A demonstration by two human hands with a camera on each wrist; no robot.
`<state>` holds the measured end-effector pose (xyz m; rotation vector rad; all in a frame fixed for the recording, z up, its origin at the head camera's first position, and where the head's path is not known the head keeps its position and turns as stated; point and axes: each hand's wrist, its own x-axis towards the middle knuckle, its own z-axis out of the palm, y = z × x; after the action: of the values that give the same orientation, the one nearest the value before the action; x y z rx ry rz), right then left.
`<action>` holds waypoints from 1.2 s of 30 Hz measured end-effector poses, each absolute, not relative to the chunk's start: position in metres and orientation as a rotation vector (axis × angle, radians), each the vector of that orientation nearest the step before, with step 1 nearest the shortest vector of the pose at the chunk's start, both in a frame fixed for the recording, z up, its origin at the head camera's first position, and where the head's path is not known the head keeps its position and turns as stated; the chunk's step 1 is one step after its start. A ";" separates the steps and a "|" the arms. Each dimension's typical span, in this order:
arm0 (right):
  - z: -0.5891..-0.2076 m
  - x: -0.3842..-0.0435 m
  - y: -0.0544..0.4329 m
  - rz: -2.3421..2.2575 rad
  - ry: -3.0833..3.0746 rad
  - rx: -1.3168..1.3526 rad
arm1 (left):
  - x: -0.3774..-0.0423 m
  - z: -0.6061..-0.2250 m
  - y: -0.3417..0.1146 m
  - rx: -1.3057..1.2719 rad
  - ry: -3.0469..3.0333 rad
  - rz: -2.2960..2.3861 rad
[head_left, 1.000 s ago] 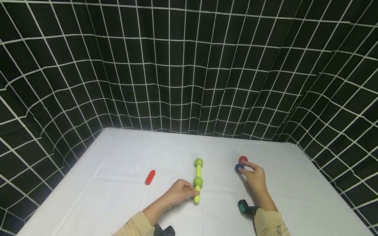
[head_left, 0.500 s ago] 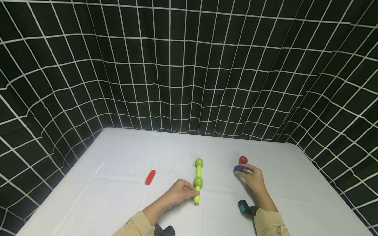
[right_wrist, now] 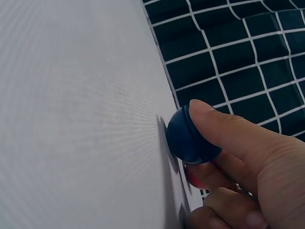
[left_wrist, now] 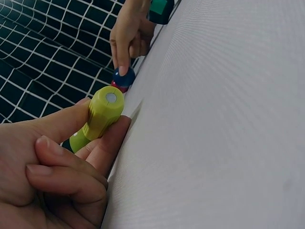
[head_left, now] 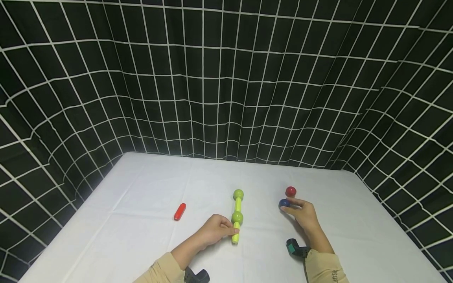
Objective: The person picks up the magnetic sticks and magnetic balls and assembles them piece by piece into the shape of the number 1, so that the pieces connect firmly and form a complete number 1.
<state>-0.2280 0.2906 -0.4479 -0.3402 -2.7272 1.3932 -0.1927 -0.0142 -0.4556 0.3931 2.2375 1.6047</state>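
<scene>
My left hand (head_left: 216,231) pinches the near yellow-green stick (head_left: 235,238) between thumb and fingers; a pale round disc shows on its end in the left wrist view. That stick lines up with a green ball (head_left: 237,217), a second yellow-green stick (head_left: 238,204) and another green ball (head_left: 238,194), forming a straight chain pointing away from me. To the right, my right hand (head_left: 305,215) grips a blue ball (right_wrist: 188,137) between thumb and fingers, close over the table. Just behind it lies a red ball (head_left: 291,191), partly hidden by fingers in the right wrist view.
A red stick (head_left: 179,211) lies left of the chain on the white-covered table (head_left: 141,188). Dark curtains (head_left: 226,78) with a white grid rise behind and along both sides. Dark wrist devices (head_left: 296,248) sit at both sleeves.
My right hand has drawn the blue ball slightly left and toward me, away from the red ball. The left hand and the chain stay in place.
</scene>
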 end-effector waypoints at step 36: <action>-0.452 -0.219 0.286 1.336 -2.702 -0.330 | -0.194 -0.458 -0.012 0.374 2.231 1.607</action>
<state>-0.2194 0.2864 -0.4521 -0.3305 -2.7017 1.3365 -0.1937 -0.0116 -0.4579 0.3737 2.2314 1.6072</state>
